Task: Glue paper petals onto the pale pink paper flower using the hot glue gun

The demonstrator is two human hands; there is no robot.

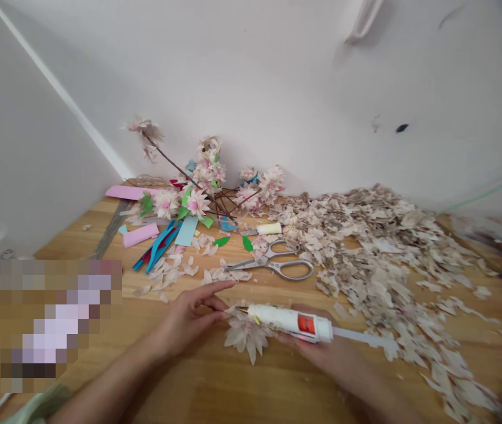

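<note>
My right hand [317, 347] is closed round a white glue gun [290, 321] with a red label, its nozzle pointing left at a pale paper flower [246, 335] lying on the wooden table [233, 388]. My left hand [191, 315] rests beside the flower, its fingers pinching the flower's left edge while the forefinger stretches out above it. A glue stick [357, 335] sticks out of the gun's rear to the right.
Metal scissors [277, 263] lie just behind the hands. A branch of pink paper flowers [198, 188] stands at the back with blue and pink paper strips [162, 241]. A large heap of pale petals [379, 247] covers the right side. A blurred patch sits left.
</note>
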